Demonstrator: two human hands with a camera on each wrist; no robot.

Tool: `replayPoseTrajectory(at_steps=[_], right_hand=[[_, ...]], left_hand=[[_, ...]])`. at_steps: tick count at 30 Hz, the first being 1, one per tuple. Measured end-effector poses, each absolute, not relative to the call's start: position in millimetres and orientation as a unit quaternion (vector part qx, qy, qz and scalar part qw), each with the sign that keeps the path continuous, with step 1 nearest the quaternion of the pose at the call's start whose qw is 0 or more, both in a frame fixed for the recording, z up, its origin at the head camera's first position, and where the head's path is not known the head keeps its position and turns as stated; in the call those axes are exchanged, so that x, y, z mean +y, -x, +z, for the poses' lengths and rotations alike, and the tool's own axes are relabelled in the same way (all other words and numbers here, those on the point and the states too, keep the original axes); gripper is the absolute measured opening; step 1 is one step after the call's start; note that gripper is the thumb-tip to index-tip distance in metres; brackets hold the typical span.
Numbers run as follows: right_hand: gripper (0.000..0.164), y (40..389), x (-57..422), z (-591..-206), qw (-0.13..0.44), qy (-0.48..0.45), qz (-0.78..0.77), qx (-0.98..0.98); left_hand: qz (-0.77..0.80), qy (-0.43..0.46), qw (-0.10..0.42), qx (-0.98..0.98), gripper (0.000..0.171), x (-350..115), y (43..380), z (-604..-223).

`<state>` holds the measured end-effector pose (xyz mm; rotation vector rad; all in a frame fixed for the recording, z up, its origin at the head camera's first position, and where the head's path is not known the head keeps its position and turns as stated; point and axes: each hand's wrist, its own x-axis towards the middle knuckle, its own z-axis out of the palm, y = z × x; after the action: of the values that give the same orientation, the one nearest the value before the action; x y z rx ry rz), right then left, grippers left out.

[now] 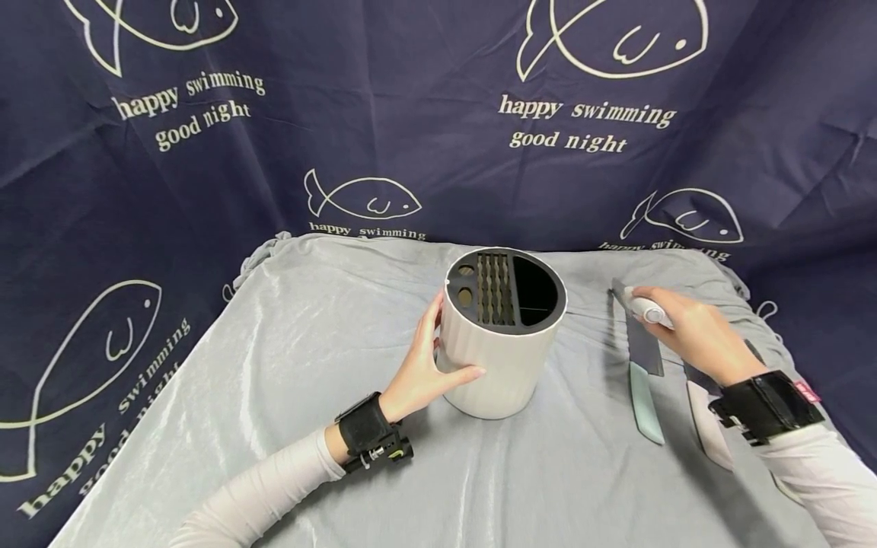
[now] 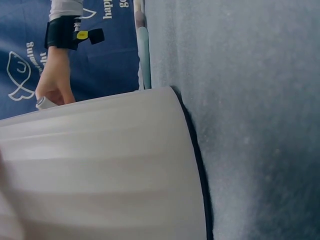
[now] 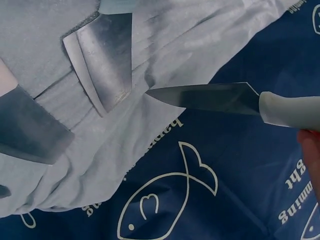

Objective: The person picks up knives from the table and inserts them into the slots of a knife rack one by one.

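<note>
A round white knife block [image 1: 503, 373] with a black slotted top stands upright on the cloth. My left hand [image 1: 421, 373] grips its left side, thumb across the front and fingers round the back. Off to the right, my right hand [image 1: 706, 335] holds a knife by its white handle [image 1: 649, 310]. In the right wrist view, its bare pointed blade [image 3: 205, 97] appears over the cloth's edge. Below this hand lie a knife with a green handle [image 1: 645, 403] and a broad blade, and one with a pink handle [image 1: 709, 430], partly hidden by the right arm.
A grey cloth [image 1: 329, 320] with wrinkles covers the table. Another pale handle [image 1: 786, 487] shows beside the right sleeve. Behind the table hangs a dark blue curtain [image 1: 438, 91] printed with white fish and lettering.
</note>
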<state>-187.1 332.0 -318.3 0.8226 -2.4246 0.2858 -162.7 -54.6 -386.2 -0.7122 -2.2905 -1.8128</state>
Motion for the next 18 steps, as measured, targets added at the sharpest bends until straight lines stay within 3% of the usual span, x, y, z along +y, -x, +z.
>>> replayPoseTrajectory(at_steps=[18], right_hand=[[0.049, 194, 349, -306, 0.352, -0.241, 0.186, -0.885]], left_hand=[[-0.596, 0.235, 0.071, -0.764, 0.112, -55, 161, -386]])
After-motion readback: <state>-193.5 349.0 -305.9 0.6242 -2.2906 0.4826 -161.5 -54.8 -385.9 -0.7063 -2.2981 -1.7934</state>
